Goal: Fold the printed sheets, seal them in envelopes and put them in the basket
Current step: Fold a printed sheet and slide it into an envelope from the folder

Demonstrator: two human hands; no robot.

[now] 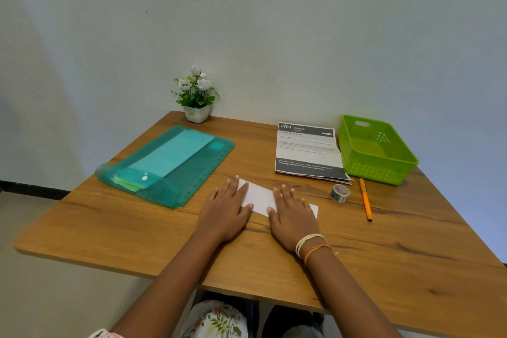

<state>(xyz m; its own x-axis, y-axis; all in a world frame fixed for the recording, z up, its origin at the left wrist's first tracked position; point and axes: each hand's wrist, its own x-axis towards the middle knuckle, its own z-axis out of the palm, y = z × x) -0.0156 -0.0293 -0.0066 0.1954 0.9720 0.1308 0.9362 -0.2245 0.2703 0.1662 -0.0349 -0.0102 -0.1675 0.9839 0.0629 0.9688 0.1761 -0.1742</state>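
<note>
A folded white sheet [260, 196] lies flat on the wooden table [137, 233] in front of me. My left hand [227, 207] presses its left end with straight fingers. My right hand [292, 214] presses its right part, fingers flat; only a corner of the sheet shows beyond it. A small stack of printed sheets [308, 151] headed "2703" lies farther back. To its right stands the empty green basket [375, 149]. At the left, a teal plastic folder [170, 164] holds what look like envelopes.
A roll of patterned tape [340, 193] and an orange pen [365, 199] lie right of my hands. A small pot of white flowers [197, 96] stands at the back against the wall. My knees show under the table's near edge.
</note>
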